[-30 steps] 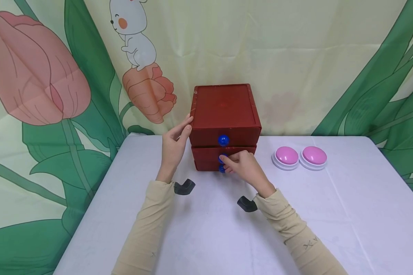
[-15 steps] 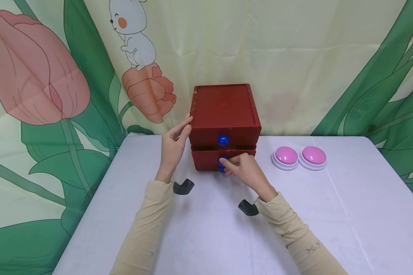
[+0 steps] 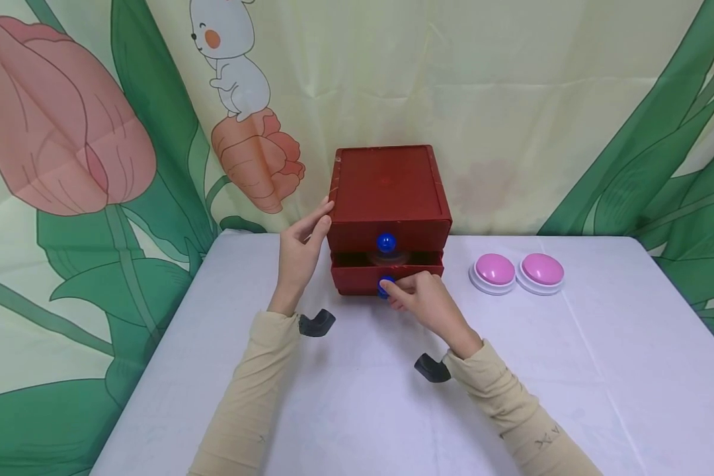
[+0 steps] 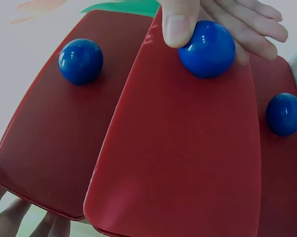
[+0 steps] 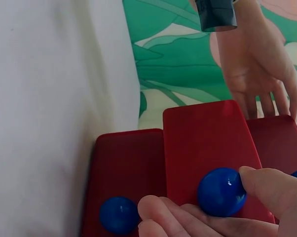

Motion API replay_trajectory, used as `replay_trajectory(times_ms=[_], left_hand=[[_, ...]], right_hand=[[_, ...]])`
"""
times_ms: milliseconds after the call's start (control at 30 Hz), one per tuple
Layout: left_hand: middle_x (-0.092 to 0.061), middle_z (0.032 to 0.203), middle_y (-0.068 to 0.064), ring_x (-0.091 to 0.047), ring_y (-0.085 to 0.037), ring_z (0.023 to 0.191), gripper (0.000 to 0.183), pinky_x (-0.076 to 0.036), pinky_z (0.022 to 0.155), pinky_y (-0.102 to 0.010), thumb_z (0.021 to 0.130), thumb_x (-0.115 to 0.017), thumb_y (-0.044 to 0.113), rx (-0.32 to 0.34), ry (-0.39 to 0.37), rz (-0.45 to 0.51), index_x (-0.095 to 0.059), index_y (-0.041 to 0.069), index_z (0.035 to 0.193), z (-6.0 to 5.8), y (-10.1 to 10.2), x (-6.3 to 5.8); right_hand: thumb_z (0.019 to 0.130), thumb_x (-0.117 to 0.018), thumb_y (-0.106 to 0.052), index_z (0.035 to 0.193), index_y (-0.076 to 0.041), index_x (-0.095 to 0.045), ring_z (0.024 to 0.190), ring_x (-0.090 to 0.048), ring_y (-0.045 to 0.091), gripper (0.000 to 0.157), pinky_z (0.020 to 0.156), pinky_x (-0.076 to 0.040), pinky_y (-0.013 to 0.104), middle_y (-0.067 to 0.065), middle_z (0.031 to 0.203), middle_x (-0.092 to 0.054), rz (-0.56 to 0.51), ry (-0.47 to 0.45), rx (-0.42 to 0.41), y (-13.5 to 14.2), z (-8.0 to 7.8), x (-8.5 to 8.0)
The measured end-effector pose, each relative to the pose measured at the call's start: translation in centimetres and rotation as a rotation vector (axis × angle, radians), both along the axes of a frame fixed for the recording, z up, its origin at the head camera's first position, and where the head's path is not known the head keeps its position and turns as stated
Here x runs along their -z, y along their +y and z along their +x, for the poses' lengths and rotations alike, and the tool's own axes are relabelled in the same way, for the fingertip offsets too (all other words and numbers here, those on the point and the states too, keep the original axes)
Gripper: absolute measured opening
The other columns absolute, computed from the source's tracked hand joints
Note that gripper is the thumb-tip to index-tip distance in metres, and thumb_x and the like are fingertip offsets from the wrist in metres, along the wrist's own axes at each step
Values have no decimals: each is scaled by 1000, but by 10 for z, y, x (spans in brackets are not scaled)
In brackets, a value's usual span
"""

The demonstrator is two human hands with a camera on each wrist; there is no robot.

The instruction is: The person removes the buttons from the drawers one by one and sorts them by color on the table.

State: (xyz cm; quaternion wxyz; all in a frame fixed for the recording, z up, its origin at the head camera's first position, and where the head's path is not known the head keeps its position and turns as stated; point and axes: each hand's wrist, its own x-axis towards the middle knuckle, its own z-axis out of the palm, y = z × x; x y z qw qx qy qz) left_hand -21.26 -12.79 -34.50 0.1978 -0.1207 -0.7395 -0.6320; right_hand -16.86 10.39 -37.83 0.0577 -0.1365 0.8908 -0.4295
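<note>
A dark red chest of small drawers [image 3: 387, 185] stands at the back of the table, each drawer with a round blue knob. Its middle drawer [image 4: 183, 148] sticks out past the drawers above and below. My right hand [image 3: 425, 297] pinches that drawer's knob [image 5: 221, 192] between thumb and fingers. My left hand [image 3: 300, 254] rests against the chest's left side with its fingers extended. Through the gap, a pale round thing [image 3: 388, 258] shows partly inside the drawer. The top drawer's knob [image 4: 81, 61] and bottom drawer's knob [image 5: 119, 215] are untouched.
Two pink push buttons with white bases, a left one [image 3: 494, 270] and a right one [image 3: 542, 270], sit right of the chest. A printed curtain [image 3: 488, 99] hangs behind the white-covered table [image 3: 357, 410]. Black wrist-worn pieces [image 3: 318, 323] jut out by both sleeves.
The middle drawer has come out toward me, drawn by my right hand, and the gap above it has widened, exposing the pale round thing. My left hand has stayed put.
</note>
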Motion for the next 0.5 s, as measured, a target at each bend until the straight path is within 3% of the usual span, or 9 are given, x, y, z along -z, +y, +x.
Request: replay_trajectory(times_ms=[267,500], left_hand=[[-54,145,-4,-50,-17,137,36,-47,107,-38,101,-57,16,2,-35,-2,-60,8,136,-1,1,-2],[-58,141,4,-53,-9,132,35,-49,105,-36,100,-60,23,2,-3,5,-64,15,134,0,1,0]], right_hand=[[96,-64,-41,88,-12,-79,78,-74,24,34,77,-57,35,1,77,-75,-11,16,15,-1,5,1],[95,-65,-42,84,-13,-79,75,-73,21,34,75,-57,33,1,75,-74,-25,46,26,-1,9,4]])
